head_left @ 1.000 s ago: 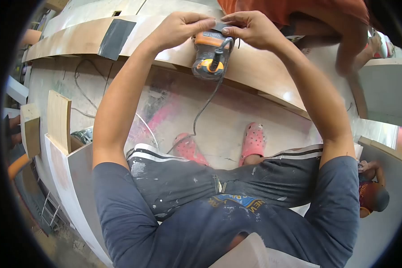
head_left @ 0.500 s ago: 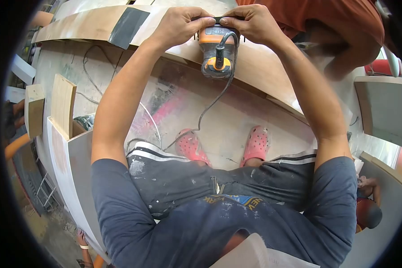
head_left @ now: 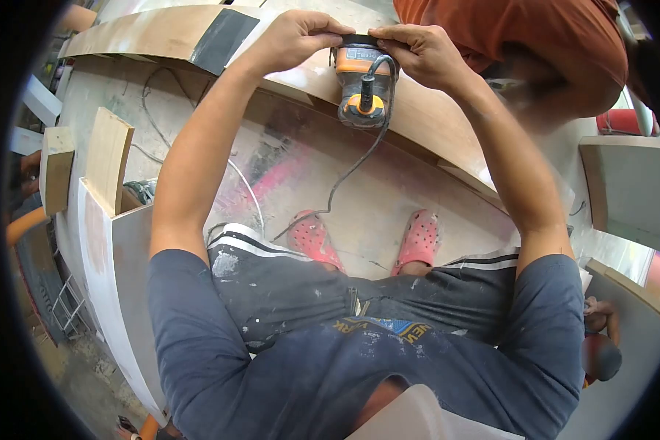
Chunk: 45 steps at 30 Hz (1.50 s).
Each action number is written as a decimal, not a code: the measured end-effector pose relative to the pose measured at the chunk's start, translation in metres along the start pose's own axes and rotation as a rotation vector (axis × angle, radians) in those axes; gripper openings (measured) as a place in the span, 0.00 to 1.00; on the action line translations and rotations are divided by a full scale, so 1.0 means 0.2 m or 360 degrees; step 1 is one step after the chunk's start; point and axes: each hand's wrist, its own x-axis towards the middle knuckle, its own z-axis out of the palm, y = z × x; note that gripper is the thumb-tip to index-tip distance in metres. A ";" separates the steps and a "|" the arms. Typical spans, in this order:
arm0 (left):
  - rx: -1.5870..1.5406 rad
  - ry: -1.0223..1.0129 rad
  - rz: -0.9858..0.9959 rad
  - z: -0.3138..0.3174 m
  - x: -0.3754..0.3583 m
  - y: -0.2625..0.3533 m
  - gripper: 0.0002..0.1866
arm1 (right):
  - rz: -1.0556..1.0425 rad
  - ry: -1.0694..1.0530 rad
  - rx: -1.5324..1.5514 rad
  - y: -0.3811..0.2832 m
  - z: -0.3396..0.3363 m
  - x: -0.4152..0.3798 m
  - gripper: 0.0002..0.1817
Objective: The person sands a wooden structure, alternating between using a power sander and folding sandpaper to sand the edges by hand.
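An orange and black electric sander (head_left: 362, 84) rests on a curved wooden panel (head_left: 433, 121), its cord end toward me. Its black pad (head_left: 359, 39) shows edge-on at the far end. My left hand (head_left: 297, 40) pinches the left end of that pad between thumb and fingers. At the pad's right end, my right hand (head_left: 424, 55) pinches in the same way. The grey cord (head_left: 332, 187) loops from the sander down to the floor near my feet in pink clogs (head_left: 315, 240).
A dark grey sheet (head_left: 224, 40) lies over the panel to the left. Close by on the right is a person in orange clothing (head_left: 521, 29). A white box-like piece with an upright board (head_left: 108, 158) stands at left. Another curved panel (head_left: 631, 187) is at right.
My right hand has shifted right along the pad, so the gap between my hands is wider. The sander sits slightly farther right in view.
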 end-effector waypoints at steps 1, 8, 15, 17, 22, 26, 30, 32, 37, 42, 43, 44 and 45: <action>-0.0092 -0.0054 -0.0004 -0.02 0.00 0.00 0.13 | 0.0080 -0.0038 0.0026 -0.02 -0.01 0.00 0.12; 0.0113 0.0081 0.0072 0.01 0.00 -0.04 0.14 | 0.0125 0.0073 0.0231 0.02 0.01 -0.02 0.12; 0.0347 0.0140 -0.0033 0.04 -0.01 0.03 0.14 | -0.0037 0.0003 -0.0015 -0.01 -0.03 -0.01 0.10; 0.0420 0.0066 0.0024 0.01 -0.02 0.06 0.14 | -0.0002 -0.0045 0.0004 -0.02 -0.04 0.00 0.10; 0.0418 -0.0068 0.0176 -0.03 -0.05 0.05 0.16 | 0.0068 -0.0183 -0.0158 -0.06 -0.07 0.01 0.10; 0.0614 -0.0090 0.0066 -0.04 -0.01 0.09 0.19 | 0.0086 -0.0030 0.0045 0.01 -0.06 0.00 0.10; 0.0863 -0.0095 -0.0029 0.02 -0.01 0.23 0.28 | 0.0071 0.0005 0.0171 0.05 -0.08 -0.06 0.09; 0.1102 -0.0114 -0.0008 0.07 0.01 0.27 0.36 | 0.0084 -0.0019 0.0030 0.04 -0.09 -0.06 0.08; 0.1070 -0.0118 0.0389 0.16 0.00 0.21 0.39 | -0.0207 -0.0185 -0.0082 0.02 -0.14 -0.13 0.17; 0.1250 -0.0101 0.0399 0.17 -0.02 0.20 0.32 | 0.0073 -0.0457 -0.0183 -0.04 -0.23 -0.12 0.21; 0.1261 -0.0118 0.0334 0.17 -0.03 0.19 0.32 | 0.0175 -0.0429 -0.0130 0.02 -0.22 -0.10 0.25; 0.1250 -0.0118 0.0335 0.17 -0.03 0.18 0.32 | 0.0377 -0.0557 -0.0180 -0.07 -0.25 -0.07 0.26; 0.1277 -0.0109 0.0370 0.18 -0.03 0.17 0.32 | 0.0575 -0.0687 -0.0229 -0.15 -0.28 -0.05 0.27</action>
